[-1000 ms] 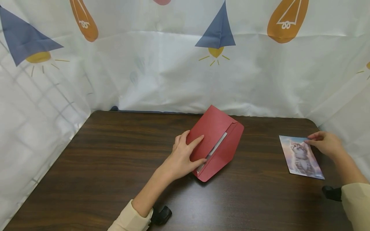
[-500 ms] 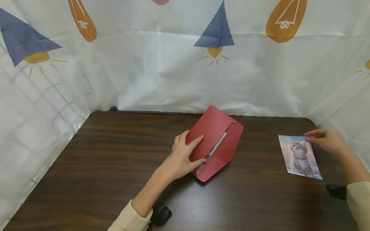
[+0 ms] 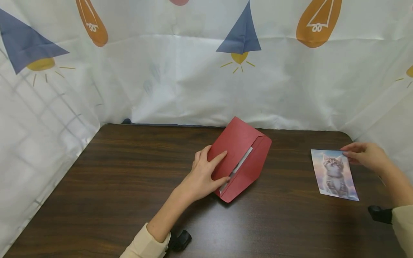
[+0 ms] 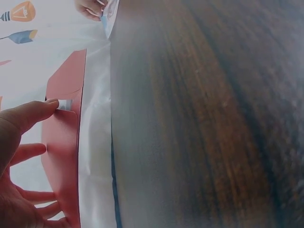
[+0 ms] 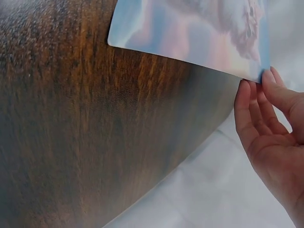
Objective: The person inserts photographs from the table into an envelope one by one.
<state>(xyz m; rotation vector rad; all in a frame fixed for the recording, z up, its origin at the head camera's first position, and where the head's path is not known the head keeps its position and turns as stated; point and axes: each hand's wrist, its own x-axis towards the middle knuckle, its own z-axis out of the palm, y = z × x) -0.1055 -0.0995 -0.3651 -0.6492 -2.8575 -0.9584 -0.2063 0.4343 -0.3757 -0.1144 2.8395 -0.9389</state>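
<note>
My left hand (image 3: 201,179) grips a red envelope (image 3: 240,147) by its left side, fingers spread, with the thumb at the slit beside the flap. The envelope lies slanted, its pointed flap towards the lower right. A strip of white paper (image 3: 242,160) shows in the slit; the thumb tip sits by its lower end, also in the left wrist view. At the right, my right hand (image 3: 368,156) pinches the upper right corner of a kitten picture card (image 3: 333,175) between thumb and fingers. In the right wrist view the card's near edge (image 5: 185,59) slants up from the tabletop.
The dark wood table (image 3: 145,161) has its back edge against a white curtain (image 3: 180,79) printed with lamps and bulbs. Black wrist straps with cameras show at both cuffs, one by the left cuff (image 3: 146,242).
The right hand, at the card's corner, has shifted slightly up and right. The card has moved a little and its top edge is higher. The left hand and envelope have stayed nearly still.
</note>
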